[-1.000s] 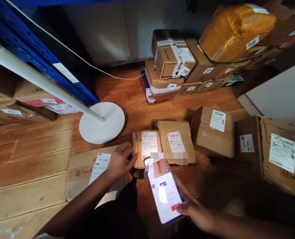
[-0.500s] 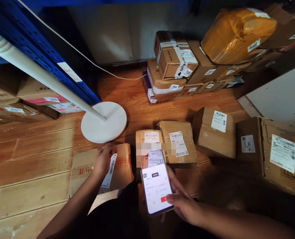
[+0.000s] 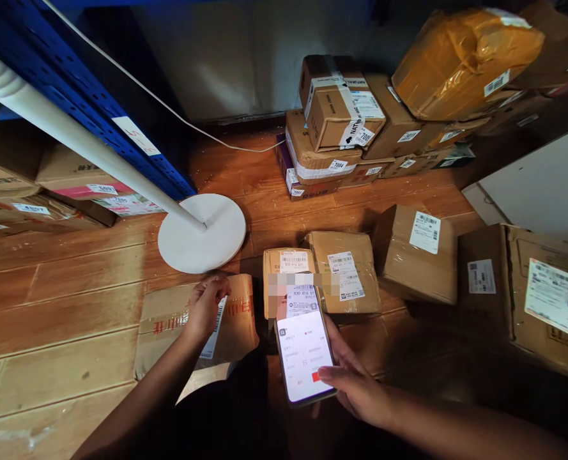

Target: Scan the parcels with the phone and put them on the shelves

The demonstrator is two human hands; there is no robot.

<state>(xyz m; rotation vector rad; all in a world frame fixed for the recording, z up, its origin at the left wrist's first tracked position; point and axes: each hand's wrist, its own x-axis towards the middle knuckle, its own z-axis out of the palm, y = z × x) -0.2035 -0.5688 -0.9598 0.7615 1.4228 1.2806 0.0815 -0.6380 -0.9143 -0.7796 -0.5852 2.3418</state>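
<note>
My right hand (image 3: 355, 386) holds a lit phone (image 3: 303, 351) over a small brown parcel (image 3: 284, 268) on the wooden floor; the thumb rests on the screen's lower edge. The screen shows that parcel's label. My left hand (image 3: 206, 305) grips the far edge of a flat cardboard parcel (image 3: 166, 319) with red print and a white label, lying left of the phone. Its fingers curl over the top edge.
A white round lamp base (image 3: 202, 233) with a slanting pole stands just beyond the flat parcel. More labelled boxes (image 3: 415, 252) lie to the right, and a stack (image 3: 336, 115) sits against the back wall. Blue shelving (image 3: 96, 115) with boxes stands left.
My left hand left the small brown parcel and moved onto the flat parcel's far edge. The phone drew back toward me and its screen changed to a white page.
</note>
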